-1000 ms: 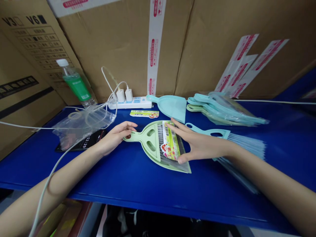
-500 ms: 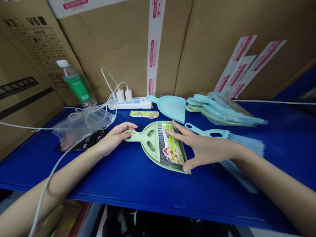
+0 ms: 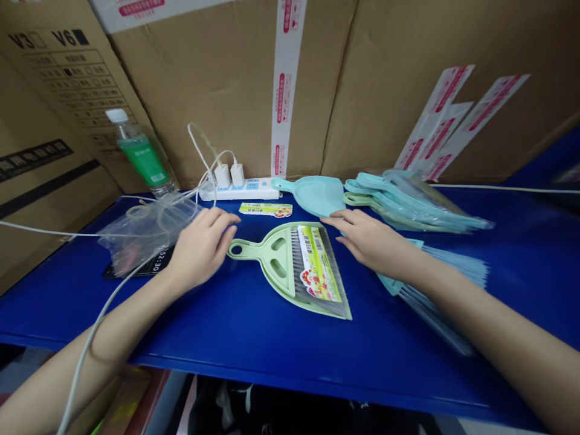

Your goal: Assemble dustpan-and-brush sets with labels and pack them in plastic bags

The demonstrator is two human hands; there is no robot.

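Observation:
On the blue table lies a green dustpan [image 3: 272,290] with a brush [image 3: 280,257] nested in it and a printed card [image 3: 319,266] across the grey bristles. My left hand [image 3: 199,248] hovers left of its handle, fingers stretched and holding nothing. My right hand [image 3: 369,241] is open too, its fingertips at the near edge of a light blue dustpan [image 3: 319,193]; whether they touch it I cannot tell. Beneath my right wrist, light blue brushes [image 3: 453,263] are partly hidden. A loose printed card [image 3: 266,209] lies behind the green set.
Bagged dustpan sets [image 3: 412,199] lie at the back right. A power strip [image 3: 244,190] with white plugs stands against the cardboard box [image 3: 217,78]. On the left are a bottle [image 3: 142,154], a clear plastic bag [image 3: 140,235], a phone [image 3: 131,269] and a white cable [image 3: 95,326].
Both hands have come off the green dustpan set, which stays in place. My left hand has drawn back left; my right hand has moved up and right toward the light blue dustpan.

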